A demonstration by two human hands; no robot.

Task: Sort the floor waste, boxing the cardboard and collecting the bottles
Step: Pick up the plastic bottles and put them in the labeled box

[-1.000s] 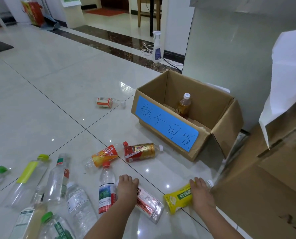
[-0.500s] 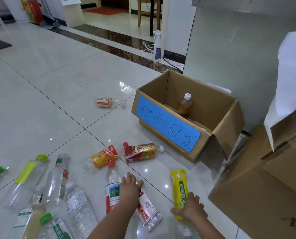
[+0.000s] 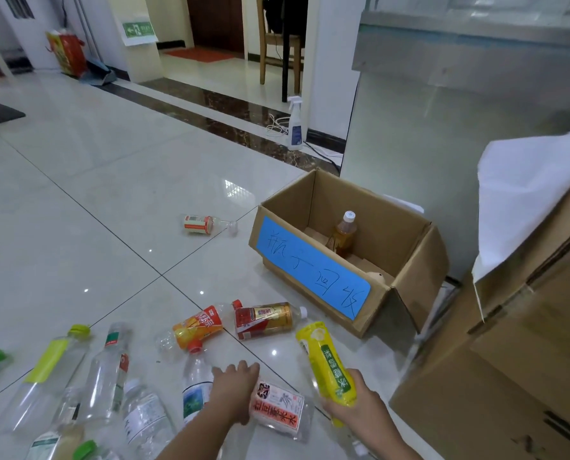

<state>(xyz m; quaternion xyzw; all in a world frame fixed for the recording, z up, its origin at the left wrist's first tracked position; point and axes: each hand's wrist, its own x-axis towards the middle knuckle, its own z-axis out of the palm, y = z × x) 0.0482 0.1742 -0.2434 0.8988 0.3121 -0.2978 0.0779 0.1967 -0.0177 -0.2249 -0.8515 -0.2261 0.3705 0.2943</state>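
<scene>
1. The right hand (image 3: 353, 405), low and right of centre in the frame, is wrapped around the lower part of a yellow-labelled bottle (image 3: 325, 361), which it holds clear of the floor (image 3: 77, 210), tilted with its upper end toward the open cardboard box (image 3: 406, 270).
2. The left hand (image 3: 233, 391), at bottom centre, is closed over one end of a clear bottle with a pink-and-white label (image 3: 278, 411); that bottle lies on the floor, and the fingers curl around its left end.
3. Just left of the left hand lies a clear bottle with a red cap (image 3: 195, 376) and a green-and-blue label, its cap pointing up the frame.
4. Above these, near the middle of the frame, an orange-labelled bottle (image 3: 199, 325) and a red-and-gold bottle (image 3: 265, 318) lie side by side on the tiles, just below the box's front corner.
5. The open cardboard box stands right of centre, with a blue paper label (image 3: 311, 270) handwritten in ink on its front wall. Inside stands an upright amber bottle with a white cap (image 3: 343, 235).
6. A small bottle with a red-and-white label (image 3: 204, 224) lies alone on the floor to the left of the box.
7. At lower left, several more clear bottles (image 3: 107, 370) lie scattered, some with green or yellow-green caps.
8. A larger brown carton (image 3: 509, 376) fills the right edge, with white paper (image 3: 525, 200) draped over its top.
9. A white spray bottle (image 3: 296, 124) stands by the wall in the upper middle.
</scene>
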